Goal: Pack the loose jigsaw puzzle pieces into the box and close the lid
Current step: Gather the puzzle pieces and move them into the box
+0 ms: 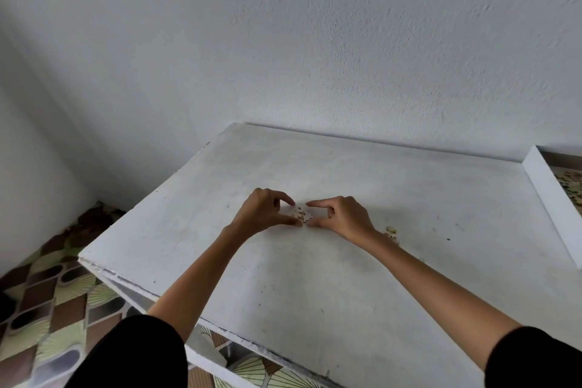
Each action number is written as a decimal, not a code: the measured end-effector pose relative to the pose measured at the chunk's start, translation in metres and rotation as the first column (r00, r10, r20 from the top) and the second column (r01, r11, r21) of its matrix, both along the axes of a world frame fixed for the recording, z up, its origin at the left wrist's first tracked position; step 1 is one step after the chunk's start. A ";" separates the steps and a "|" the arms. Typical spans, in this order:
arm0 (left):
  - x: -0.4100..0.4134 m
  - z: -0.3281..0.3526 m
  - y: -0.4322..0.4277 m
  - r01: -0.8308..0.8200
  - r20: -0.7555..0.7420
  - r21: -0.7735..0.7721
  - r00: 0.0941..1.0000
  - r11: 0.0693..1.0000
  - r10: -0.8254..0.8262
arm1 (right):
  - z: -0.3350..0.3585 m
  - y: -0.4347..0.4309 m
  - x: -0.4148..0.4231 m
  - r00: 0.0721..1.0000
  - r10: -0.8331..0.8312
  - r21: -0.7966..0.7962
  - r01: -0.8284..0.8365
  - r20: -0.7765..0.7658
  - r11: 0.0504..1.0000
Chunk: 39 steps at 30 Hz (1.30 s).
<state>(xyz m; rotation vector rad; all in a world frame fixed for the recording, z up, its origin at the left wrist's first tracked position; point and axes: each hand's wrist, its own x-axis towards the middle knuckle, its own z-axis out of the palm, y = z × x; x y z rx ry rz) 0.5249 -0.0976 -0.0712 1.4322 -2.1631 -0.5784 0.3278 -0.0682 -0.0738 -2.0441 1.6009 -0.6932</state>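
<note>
The box (554,198) is cut off by the frame's edge; left of it, the right forearm (409,258) half hides a puzzle piece (390,231).

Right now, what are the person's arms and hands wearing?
A black fabric left sleeve and a black fabric right sleeve end near the elbows. The forearms are bare. No gloves, rings or watch show on the left grip or right grip.

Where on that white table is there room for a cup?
Bare: far strip of the table along the wall, and the left side beyond the left hand. Crowded: puzzle pieces between it and the right hand, stray pieces by that wrist, box at right.
</note>
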 end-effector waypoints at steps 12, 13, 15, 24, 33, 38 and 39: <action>0.003 0.005 0.002 -0.030 -0.323 0.233 0.940 0.972 0.107 | 0.005 -0.004 -0.004 0.950 0.029 0.088 -0.059 0.312 0.994; 0.003 0.007 0.002 0.000 -0.474 0.351 0.862 0.936 0.178 | 0.008 -0.004 -0.006 0.884 -0.016 0.158 -0.066 0.467 0.985; 0.006 0.013 0.000 0.157 -0.715 0.503 0.628 0.850 0.308 | 0.011 -0.006 -0.013 0.639 -0.147 0.302 -0.140 0.755 0.943; -0.012 0.014 -0.002 0.400 -0.876 0.480 0.171 0.781 0.451 | 0.012 -0.005 -0.033 -0.046 -0.291 0.234 -0.480 0.956 0.845; -0.009 -0.001 -0.004 0.033 -0.077 0.052 0.997 0.998 -0.029 | 0.013 0.004 -0.055 0.816 -0.133 0.311 -0.060 0.563 0.949; -0.007 -0.008 -0.008 0.025 -0.050 0.053 0.999 0.998 -0.022 | 0.012 0.025 -0.082 0.993 0.004 0.256 -0.034 0.115 0.966; -0.007 -0.009 -0.009 0.022 -0.072 0.039 0.997 0.999 -0.019 | 0.010 0.028 -0.087 0.998 0.012 0.259 -0.029 0.068 0.966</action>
